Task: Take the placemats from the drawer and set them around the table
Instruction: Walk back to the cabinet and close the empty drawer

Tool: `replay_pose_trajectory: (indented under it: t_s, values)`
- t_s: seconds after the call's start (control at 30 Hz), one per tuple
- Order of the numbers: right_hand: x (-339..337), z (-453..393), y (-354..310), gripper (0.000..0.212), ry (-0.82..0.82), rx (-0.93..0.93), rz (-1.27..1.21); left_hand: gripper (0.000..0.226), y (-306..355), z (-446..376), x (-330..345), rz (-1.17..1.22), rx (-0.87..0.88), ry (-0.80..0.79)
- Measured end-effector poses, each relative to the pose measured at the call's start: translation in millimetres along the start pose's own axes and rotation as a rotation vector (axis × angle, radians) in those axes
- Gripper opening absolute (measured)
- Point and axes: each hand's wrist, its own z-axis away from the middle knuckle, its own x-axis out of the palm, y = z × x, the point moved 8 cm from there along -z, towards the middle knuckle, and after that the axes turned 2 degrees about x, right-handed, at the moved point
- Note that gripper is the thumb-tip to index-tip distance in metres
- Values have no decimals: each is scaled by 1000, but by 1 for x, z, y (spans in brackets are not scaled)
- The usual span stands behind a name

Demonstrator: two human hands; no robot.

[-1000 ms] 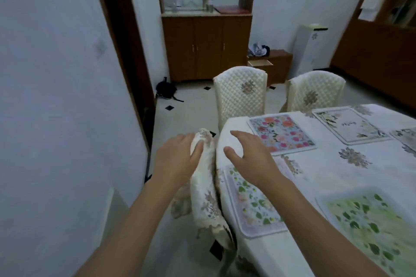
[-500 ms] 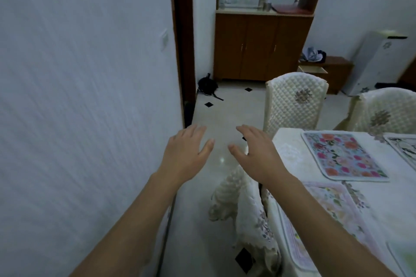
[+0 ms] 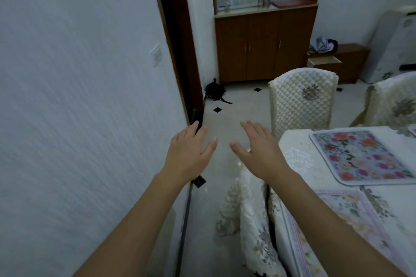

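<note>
Both grips are released: left hand and right hand hover palm-down with fingers spread, holding nothing, left of the surface. Two placemats lie on it, a rose-patterned placemat and a pale leafy placemat. Three covered chairs show around it: one quilted chair beyond, a second chair further right, a third chair tucked at its near left edge.

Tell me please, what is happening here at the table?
A person is setting a dining table covered with a white embroidered cloth. Both the left hand and the right hand are open and empty, held out over the floor beside the table's corner. A rectangular placemat with red and pink flowers already lies on the table, and a pale floral placemat with a lilac border lies nearer. At the far wall, a light wooden drawer stands pulled open.
</note>
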Motion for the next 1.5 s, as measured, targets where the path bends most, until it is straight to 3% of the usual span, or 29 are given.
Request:
replay_pose_trajectory:
  t_s: [0.23, 0.63, 0.73, 1.03, 1.3, 1.5]
  values:
    - [8, -36, 30, 70, 11, 83, 43, 65, 5, -59, 30, 58, 100, -18]
    - [23, -112, 70, 65, 126, 333, 149, 67, -12, -190, 102, 166, 306, -185]
    - [23, -117, 73, 64, 134, 363, 157, 80, -4, -203, 104, 132, 359, -169]
    - [7, -130, 93, 62, 210, 344, 158, 80, 29, -224, 94, 64, 445, -91]
    - [15, -147, 117, 71, 258, 343, 259, 69, 29, -248, 99, -22, 498, 21]
    - [34, -182, 154, 67, 231, 379, 339, 59, 41, -295, 143, -5, 593, 17]
